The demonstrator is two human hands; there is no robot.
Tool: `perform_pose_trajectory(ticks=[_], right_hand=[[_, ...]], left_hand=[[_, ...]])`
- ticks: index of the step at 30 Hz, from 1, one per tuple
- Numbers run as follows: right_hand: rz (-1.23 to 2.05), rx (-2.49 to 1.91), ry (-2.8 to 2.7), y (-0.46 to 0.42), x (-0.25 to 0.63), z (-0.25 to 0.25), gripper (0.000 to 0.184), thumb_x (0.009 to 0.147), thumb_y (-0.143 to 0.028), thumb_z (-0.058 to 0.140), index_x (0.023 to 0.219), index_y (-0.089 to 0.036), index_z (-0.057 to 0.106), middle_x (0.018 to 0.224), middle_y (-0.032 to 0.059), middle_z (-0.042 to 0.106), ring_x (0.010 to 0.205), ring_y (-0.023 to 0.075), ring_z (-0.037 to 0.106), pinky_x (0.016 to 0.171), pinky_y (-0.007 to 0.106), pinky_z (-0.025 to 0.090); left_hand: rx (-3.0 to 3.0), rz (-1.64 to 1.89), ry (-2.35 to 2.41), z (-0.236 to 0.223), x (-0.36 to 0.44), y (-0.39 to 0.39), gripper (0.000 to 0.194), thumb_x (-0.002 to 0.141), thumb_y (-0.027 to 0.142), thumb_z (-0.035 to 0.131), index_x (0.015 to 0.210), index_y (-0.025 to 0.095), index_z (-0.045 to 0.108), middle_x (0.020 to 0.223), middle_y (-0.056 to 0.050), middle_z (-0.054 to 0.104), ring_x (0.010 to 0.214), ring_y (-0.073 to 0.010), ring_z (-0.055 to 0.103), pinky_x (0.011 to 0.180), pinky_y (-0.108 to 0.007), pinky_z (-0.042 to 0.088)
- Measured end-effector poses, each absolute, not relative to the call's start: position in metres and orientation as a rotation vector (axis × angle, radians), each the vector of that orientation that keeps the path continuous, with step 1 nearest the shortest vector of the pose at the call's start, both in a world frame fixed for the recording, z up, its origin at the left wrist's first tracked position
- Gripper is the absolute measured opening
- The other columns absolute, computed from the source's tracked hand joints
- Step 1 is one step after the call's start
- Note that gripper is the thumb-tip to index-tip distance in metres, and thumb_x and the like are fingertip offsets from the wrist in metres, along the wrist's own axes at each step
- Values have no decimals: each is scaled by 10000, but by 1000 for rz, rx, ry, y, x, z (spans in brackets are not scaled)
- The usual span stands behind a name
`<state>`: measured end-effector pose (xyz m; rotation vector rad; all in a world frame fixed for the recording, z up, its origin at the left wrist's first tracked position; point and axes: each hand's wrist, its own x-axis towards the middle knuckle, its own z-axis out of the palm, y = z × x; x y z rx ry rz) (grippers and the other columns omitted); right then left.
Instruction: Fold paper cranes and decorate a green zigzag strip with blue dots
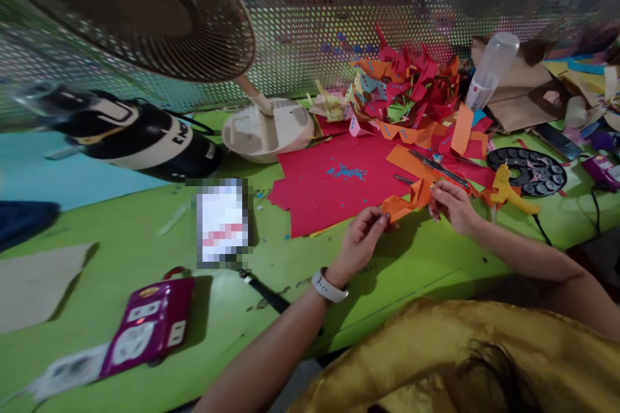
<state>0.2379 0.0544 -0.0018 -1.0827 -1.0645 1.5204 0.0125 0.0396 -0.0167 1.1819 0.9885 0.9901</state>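
Note:
A folded strip of orange paper (405,205) is stretched between my two hands, above the green table's front part. My left hand (364,232), with a pale watch strap at the wrist, pinches its left end between thumb and fingers. At the other end, my right hand (451,205) closes its fingertips on the paper. Just beyond lies a red paper sheet (320,187) sprinkled with small blue bits. A craft knife (438,167) rests on orange paper behind my right hand. To the right is a yellow glue gun (508,193).
Red and orange folded paper pieces (411,90) are heaped at the back, beside a clear bottle (494,67). A black round tray (533,170) sits at right. Leftward are a fan (266,128), a black flask (155,135), a blurred-out device (221,222) and a purple power strip (150,322).

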Motion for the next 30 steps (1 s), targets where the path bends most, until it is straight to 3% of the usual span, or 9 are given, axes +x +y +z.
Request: perform_pose_trajectory(ticks=[5, 11, 14, 16, 18, 20, 21, 25, 30], right_hand=[[1517, -1130, -1171, 56, 236, -1, 422, 720, -558, 773, 686, -199, 555, 549, -37, 616, 439, 70, 520, 447, 201, 427], [2140, -1189, -1467, 53, 238, 6, 418, 665, -507, 818, 633, -175, 566, 454, -59, 576, 340, 43, 441, 342, 156, 324], [2143, -1143, -1427, 57, 242, 7, 394, 690, -485, 813, 642, -173, 577, 468, -57, 587, 347, 43, 446, 354, 159, 334], [1889, -1085, -1174, 61, 244, 7, 377, 718, -518, 787, 744, -188, 606, 589, -35, 662, 437, 63, 544, 426, 169, 411], [1715, -983, -1001, 63, 244, 8, 434, 751, -586, 734, 959, -220, 631, 871, 23, 749, 642, 106, 672, 534, 195, 483], [1750, -913, -1045, 62, 242, 7, 550, 779, -625, 689, 1158, -238, 599, 1125, 83, 729, 805, 146, 718, 592, 217, 506], [1812, -906, -1120, 60, 241, 6, 572, 789, -615, 688, 1199, -229, 592, 1156, 100, 720, 818, 154, 725, 588, 217, 502], [1935, -1027, -1337, 51, 234, -2, 427, 814, -492, 723, 1096, -178, 659, 947, 69, 760, 678, 118, 713, 550, 195, 474], [1772, -1115, -1335, 53, 234, -1, 333, 778, -447, 758, 956, -177, 680, 832, 30, 754, 610, 101, 685, 577, 216, 515]], left_hand=[[1107, 1236, 1066, -19, 12, 45, 339, 784, 510, 736, 845, 189, 644, 714, -4, 669, 674, -145, 634, 668, -265, 508], [827, 1605, 1079, -20, 2, 64, 256, 767, 414, 746, 874, 207, 639, 626, 44, 620, 562, -105, 589, 574, -226, 484], [750, 1623, 1095, -22, -2, 71, 235, 736, 380, 752, 851, 203, 649, 603, 44, 609, 551, -103, 589, 552, -220, 479], [731, 1613, 1106, -23, -2, 72, 230, 725, 371, 748, 847, 200, 654, 600, 39, 612, 553, -106, 593, 546, -221, 481], [734, 1604, 1109, -24, -2, 72, 227, 732, 372, 738, 851, 198, 653, 604, 36, 616, 555, -107, 597, 543, -221, 483], [753, 1600, 1107, -24, -1, 71, 220, 748, 376, 724, 854, 198, 650, 603, 37, 615, 548, -106, 596, 545, -223, 487], [765, 1595, 1105, -24, 0, 70, 214, 753, 376, 720, 854, 199, 651, 601, 38, 614, 545, -105, 596, 548, -224, 490], [796, 1564, 1109, -22, 2, 65, 216, 742, 375, 742, 849, 204, 663, 606, 35, 629, 535, -107, 591, 549, -229, 490], [855, 1469, 1092, -18, 5, 59, 255, 742, 405, 759, 860, 191, 686, 623, 20, 648, 556, -110, 597, 567, -233, 492]])
